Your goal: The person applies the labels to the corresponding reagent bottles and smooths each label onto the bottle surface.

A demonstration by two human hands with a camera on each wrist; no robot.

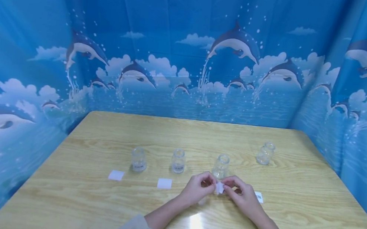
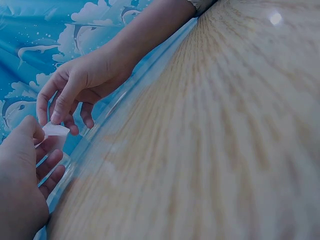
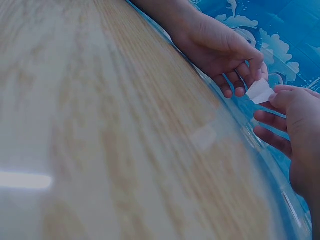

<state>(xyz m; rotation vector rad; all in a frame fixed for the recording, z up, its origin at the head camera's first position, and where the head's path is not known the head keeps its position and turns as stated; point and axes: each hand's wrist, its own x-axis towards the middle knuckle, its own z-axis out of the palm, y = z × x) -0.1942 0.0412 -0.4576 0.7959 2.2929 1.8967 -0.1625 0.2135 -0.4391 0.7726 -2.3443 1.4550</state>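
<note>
Head view: blue dolphin-print curtains (image 1: 189, 55) wall a pale wooden table (image 1: 93, 202). Left to right stand four small clear glass jars (image 1: 139, 159), white paper squares (image 1: 116, 175) before them. Left hand (image 1: 200, 186) and right hand (image 1: 241, 193) pinch one small white paper slip (image 1: 219, 187) above the table, near the third jar.

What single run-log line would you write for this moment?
left hand: pinches white label | right hand: pinches same label | where: above table, before third jar | others: two labels flat

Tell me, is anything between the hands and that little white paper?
No. Both the left hand and right hand already pinch the paper directly, just in front of the nearest jar.
</note>
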